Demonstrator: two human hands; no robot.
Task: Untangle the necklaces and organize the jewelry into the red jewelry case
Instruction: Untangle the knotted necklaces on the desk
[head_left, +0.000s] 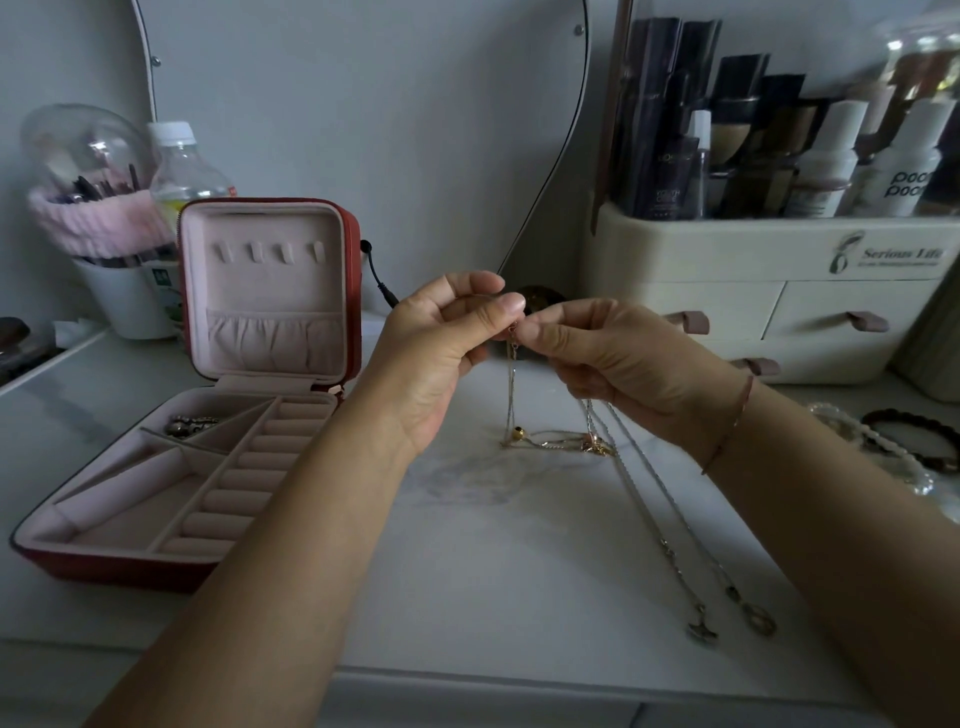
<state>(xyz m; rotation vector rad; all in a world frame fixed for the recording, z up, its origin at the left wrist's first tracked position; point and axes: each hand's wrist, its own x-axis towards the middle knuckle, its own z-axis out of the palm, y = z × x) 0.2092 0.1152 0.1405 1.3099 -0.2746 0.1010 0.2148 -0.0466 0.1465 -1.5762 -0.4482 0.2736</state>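
Knot raised between both hands, off the table (493, 571), likely so the loose ends hang and show you which strand crosses which. Your left hand (441, 338) pinches the gold chain (511, 395) at its top. Your right hand (613, 358) pinches the same spot from the other side.

Gold chain: fine, drops straight, loops on the table, carries a dark bead. Two silver chains (670, 519) trail from under your right hand toward you, with pendants at their ends.

Case (119, 574): open, to the left, well apart from the chains. One trinket (189, 423) sits in a back compartment.
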